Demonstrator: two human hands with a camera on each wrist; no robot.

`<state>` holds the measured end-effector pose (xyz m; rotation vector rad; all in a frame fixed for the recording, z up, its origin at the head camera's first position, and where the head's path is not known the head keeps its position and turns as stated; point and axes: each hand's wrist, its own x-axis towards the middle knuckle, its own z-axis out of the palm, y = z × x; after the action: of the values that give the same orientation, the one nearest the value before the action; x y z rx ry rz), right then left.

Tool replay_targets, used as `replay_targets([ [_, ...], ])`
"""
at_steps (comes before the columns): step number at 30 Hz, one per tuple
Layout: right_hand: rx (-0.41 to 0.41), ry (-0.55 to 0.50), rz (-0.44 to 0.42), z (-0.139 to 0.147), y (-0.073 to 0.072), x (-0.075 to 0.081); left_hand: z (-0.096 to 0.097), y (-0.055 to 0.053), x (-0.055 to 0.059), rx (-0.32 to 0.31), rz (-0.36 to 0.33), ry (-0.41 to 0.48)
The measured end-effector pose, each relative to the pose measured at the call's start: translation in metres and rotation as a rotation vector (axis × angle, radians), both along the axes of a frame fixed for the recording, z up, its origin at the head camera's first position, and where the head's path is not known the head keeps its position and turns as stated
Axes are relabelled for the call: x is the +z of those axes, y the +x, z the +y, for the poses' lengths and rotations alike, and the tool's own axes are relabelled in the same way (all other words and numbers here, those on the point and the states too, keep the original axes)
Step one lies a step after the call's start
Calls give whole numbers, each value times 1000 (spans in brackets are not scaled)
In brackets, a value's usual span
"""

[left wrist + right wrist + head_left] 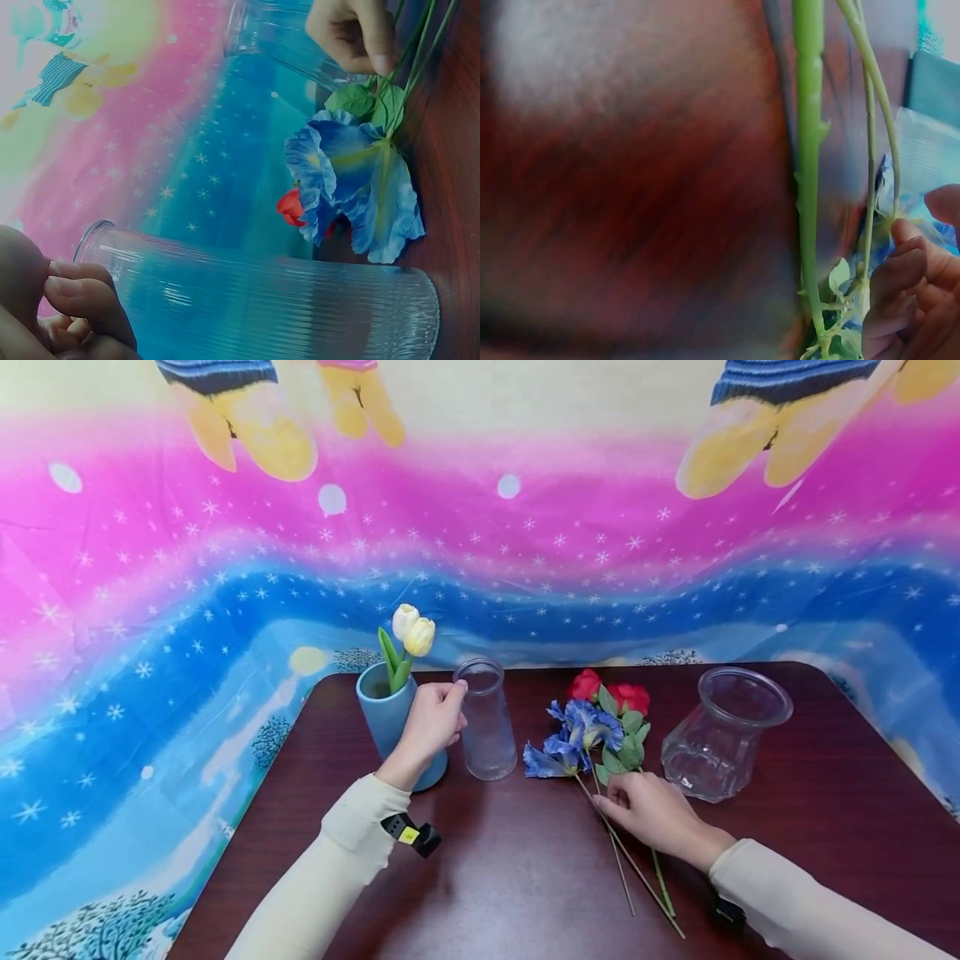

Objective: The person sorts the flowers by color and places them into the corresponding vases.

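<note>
In the head view my left hand (435,718) pinches the rim of a tall clear glass vase (489,735), which stands upright on the table. The vase's ribbed side (300,307) fills the lower left wrist view. My right hand (652,810) is low over the flower stems (628,852), its fingertips at the stems. In the right wrist view a gap shows between the thumb (943,202) and the forefinger. Blue ruffled flowers (577,735) lie beside red flowers (628,697) with green leaves (626,747).
A blue-grey vase (386,718) with cream tulips (414,631) stands just left of the glass vase. A wide-mouthed glass vase (712,743) stands at the right. A printed cloth (480,527) hangs behind the dark wooden table (510,893).
</note>
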<state>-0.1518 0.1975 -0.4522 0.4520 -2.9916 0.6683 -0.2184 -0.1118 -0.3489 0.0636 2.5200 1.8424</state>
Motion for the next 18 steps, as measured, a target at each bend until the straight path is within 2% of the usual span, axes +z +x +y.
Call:
replay_targets([
  [14,76,49,-41,-4,7,-9,0,2,2,-7,-25,51],
  [18,102,55,-26,-5,6,-9,0,2,2,-7,-28,51],
])
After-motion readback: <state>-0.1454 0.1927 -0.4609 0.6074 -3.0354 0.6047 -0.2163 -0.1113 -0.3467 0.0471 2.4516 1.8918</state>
